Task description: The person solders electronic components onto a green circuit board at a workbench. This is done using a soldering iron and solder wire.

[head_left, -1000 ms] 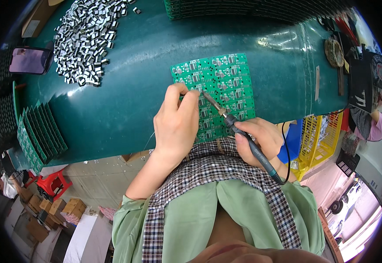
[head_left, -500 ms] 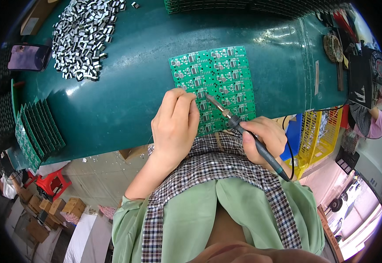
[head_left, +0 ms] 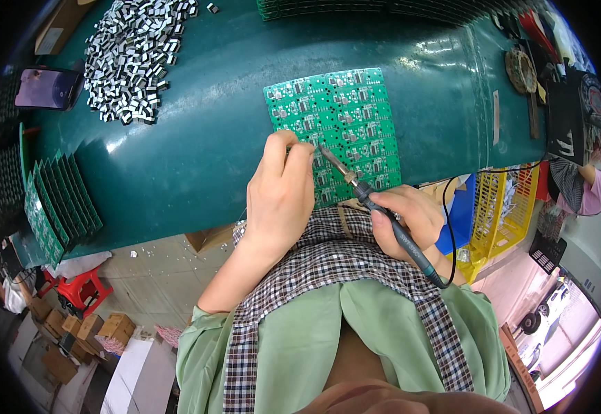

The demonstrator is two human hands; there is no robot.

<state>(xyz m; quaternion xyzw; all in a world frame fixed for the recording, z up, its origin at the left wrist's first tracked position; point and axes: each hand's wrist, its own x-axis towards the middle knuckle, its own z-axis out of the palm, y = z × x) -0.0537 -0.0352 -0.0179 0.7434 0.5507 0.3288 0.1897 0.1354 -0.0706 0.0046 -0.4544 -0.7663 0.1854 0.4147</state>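
A green circuit board panel (head_left: 361,110), made up of many small repeated boards with chips on them, lies at the near edge of the table. My right hand (head_left: 411,217) is closed around the grip of a soldering iron (head_left: 398,236), whose metal tip touches or nearly touches the panel's middle. Just left of that tip, my left hand (head_left: 279,190) pinches thumb and fingers together over the panel. Whatever sits in that pinch is too small to make out. The hand covers the panel's lower left part.
White-and-black small parts (head_left: 131,62) form a heap at the far left, beside a phone (head_left: 46,88). Upright circuit boards (head_left: 62,203) stand at the left edge, more boards (head_left: 369,7) along the back. The iron's black cord (head_left: 450,238) loops by a yellow basket (head_left: 497,217) at right.
The iron's tip and my right hand have shifted slightly left. My left hand has moved a little right and up, and the panel has slid slightly away from me.
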